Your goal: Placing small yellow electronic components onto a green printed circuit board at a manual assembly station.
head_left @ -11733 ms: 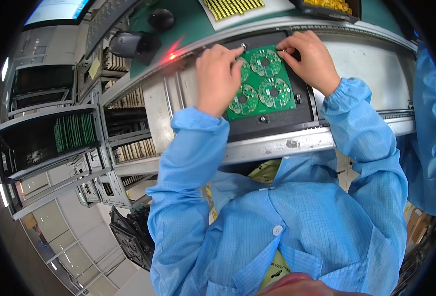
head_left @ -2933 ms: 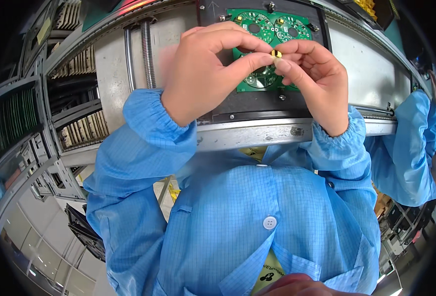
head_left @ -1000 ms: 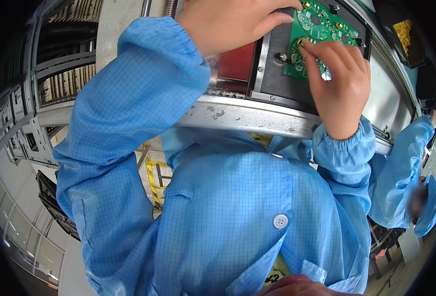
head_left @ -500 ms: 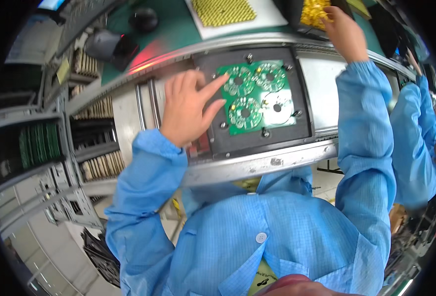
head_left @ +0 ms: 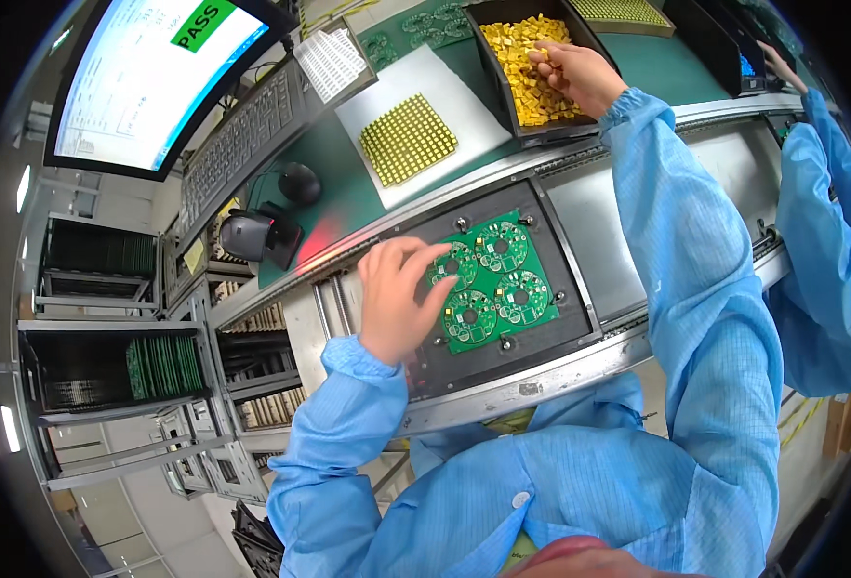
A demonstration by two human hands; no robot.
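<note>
1. Running left to right: a metal frame point(head_left: 531, 387), pale rails near and far, worn along the near edge.
2. Rack point(head_left: 107, 412), left side; green boards standing on edge inside.
3. Monitor point(head_left: 156, 77), far left, lit, tilted in view; keyboard point(head_left: 247, 130) just to its right.
4. Fixture plate point(head_left: 568, 323), black, flat, set between the rails.
5. White sheet point(head_left: 474, 111), on the green tabletop beyond the far rail.
6. Bin point(head_left: 560, 132), black, open-topped, far side, right of the sheet.
7. Circuit board point(head_left: 488, 279), green, four round patterns, lying flat on the fixture plate, clips about its edges.
8. Left hand point(head_left: 395, 299), at the board's left side; thumb and forefinger spread wide, fingertips over the edge. Contact with the board: cannot tell.
9. Right hand point(head_left: 580, 77), reaching into the bin; fingertips drawn narrow at the heap. Whether a piece is gripped: cannot tell.
10. Yellow block point(head_left: 408, 140), small pieces in close rows, on the white sheet.
11. Mouse point(head_left: 299, 183), black, left of the sheet.
12. Yellow pieces point(head_left: 531, 91), loose, heaped in the bin.
</note>
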